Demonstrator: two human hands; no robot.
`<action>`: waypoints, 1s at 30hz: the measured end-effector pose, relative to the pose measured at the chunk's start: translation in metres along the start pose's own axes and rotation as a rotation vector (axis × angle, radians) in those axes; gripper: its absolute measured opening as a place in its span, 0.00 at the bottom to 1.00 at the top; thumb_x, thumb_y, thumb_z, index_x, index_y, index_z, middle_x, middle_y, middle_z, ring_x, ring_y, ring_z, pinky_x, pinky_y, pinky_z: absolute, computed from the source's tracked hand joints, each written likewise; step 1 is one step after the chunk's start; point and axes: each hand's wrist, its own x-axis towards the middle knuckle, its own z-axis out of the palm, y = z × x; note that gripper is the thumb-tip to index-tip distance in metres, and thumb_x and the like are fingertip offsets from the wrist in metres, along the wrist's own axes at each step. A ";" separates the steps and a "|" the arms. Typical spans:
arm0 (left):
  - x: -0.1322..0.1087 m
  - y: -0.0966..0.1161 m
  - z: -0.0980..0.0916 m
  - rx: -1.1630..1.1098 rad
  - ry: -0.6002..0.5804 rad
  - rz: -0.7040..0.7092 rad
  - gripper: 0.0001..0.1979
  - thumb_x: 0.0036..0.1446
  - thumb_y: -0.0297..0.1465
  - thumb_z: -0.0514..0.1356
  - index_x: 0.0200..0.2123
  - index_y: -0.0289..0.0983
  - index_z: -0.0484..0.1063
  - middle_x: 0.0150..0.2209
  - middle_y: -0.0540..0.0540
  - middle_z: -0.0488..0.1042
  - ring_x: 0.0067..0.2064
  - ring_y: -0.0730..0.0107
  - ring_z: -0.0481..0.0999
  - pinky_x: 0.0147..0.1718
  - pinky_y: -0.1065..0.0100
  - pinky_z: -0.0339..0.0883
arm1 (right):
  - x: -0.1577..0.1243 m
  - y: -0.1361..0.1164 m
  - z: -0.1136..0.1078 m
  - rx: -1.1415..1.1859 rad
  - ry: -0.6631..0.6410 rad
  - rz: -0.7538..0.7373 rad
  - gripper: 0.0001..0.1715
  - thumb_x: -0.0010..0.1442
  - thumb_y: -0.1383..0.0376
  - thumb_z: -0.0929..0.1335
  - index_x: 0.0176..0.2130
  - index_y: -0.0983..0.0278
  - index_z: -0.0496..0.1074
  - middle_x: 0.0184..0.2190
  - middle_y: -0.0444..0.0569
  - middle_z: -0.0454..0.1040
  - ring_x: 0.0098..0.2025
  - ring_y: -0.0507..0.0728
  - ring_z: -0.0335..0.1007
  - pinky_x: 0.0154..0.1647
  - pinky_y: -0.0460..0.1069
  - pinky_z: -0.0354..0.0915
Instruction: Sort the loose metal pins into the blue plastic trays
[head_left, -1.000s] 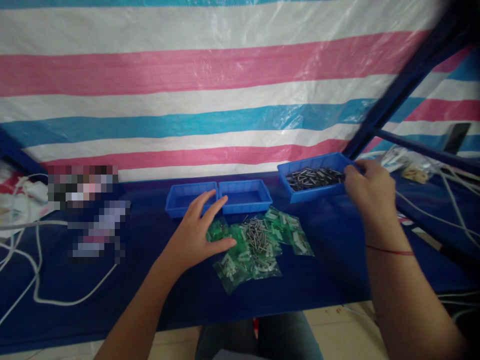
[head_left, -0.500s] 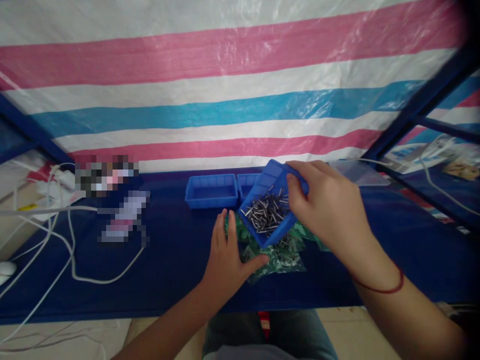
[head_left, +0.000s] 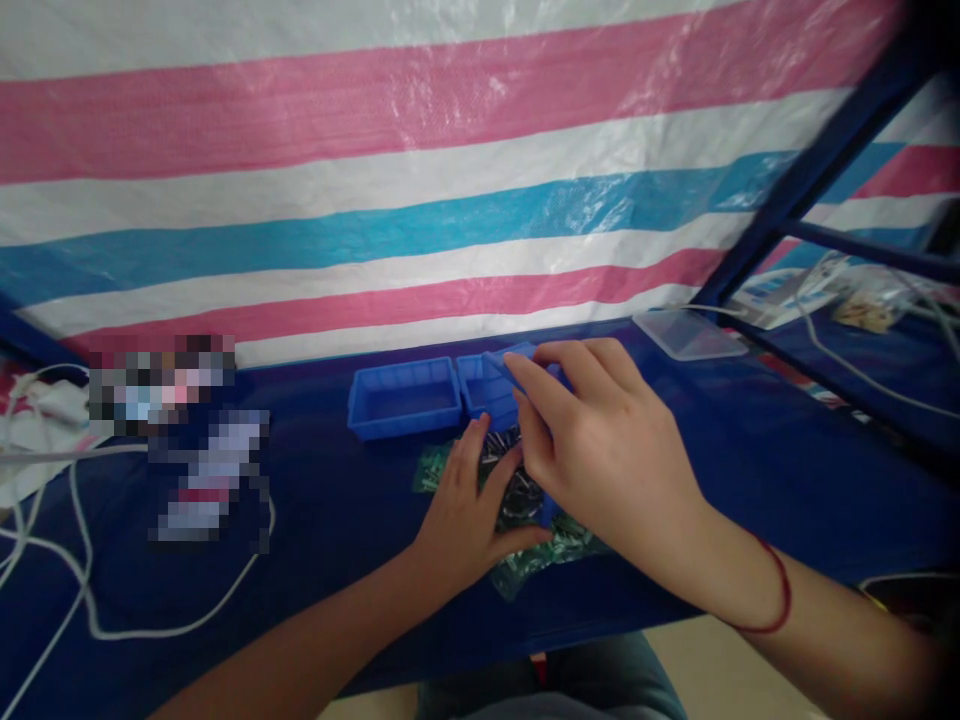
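Note:
My right hand (head_left: 600,430) grips a small blue plastic bin (head_left: 549,508) by its upper edge and holds it steeply tilted. Short thin metal pins (head_left: 521,495) lie in a heap at the bin's lower side, above green-tinted plastic bags (head_left: 517,572) on the table. Whether the pins are still in the bin or on the bags is partly hidden by my hands. Close by on the left, my left hand (head_left: 465,510) has its thumb and fingers spread around the heap and grips nothing.
Behind my hands stand two more blue bins, one to the left (head_left: 405,428) and one beside it (head_left: 478,385). White cables (head_left: 172,635) and blurred-out items lie on the left of the blue table (head_left: 330,560). A clear plastic lid (head_left: 690,338) rests at the back right.
My right hand has tipped the blue bin much more steeply toward the left. My left hand has come closer to the pins. The camera view has turned slightly.

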 end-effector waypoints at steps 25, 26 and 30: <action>0.003 0.002 -0.006 -0.077 -0.042 -0.163 0.17 0.64 0.34 0.50 0.54 0.43 0.67 0.62 0.39 0.53 0.65 0.52 0.51 0.61 0.45 0.51 | 0.014 0.015 -0.008 -0.132 -0.042 -0.016 0.17 0.57 0.71 0.63 0.45 0.67 0.73 0.38 0.58 0.72 0.43 0.65 0.64 0.35 0.55 0.61; 0.003 0.003 -0.007 -0.073 -0.054 -0.153 0.18 0.63 0.38 0.52 0.55 0.43 0.67 0.63 0.38 0.52 0.65 0.50 0.50 0.60 0.43 0.50 | 0.014 0.015 -0.009 -0.134 -0.050 -0.019 0.17 0.57 0.71 0.63 0.45 0.67 0.73 0.39 0.58 0.72 0.44 0.65 0.64 0.35 0.55 0.61; 0.001 0.005 -0.009 -0.048 -0.087 -0.099 0.31 0.54 0.52 0.57 0.59 0.45 0.63 0.65 0.36 0.49 0.66 0.42 0.47 0.58 0.35 0.46 | 0.012 0.014 -0.015 -0.155 -0.069 -0.043 0.17 0.58 0.71 0.63 0.46 0.67 0.73 0.40 0.58 0.72 0.44 0.65 0.65 0.35 0.55 0.62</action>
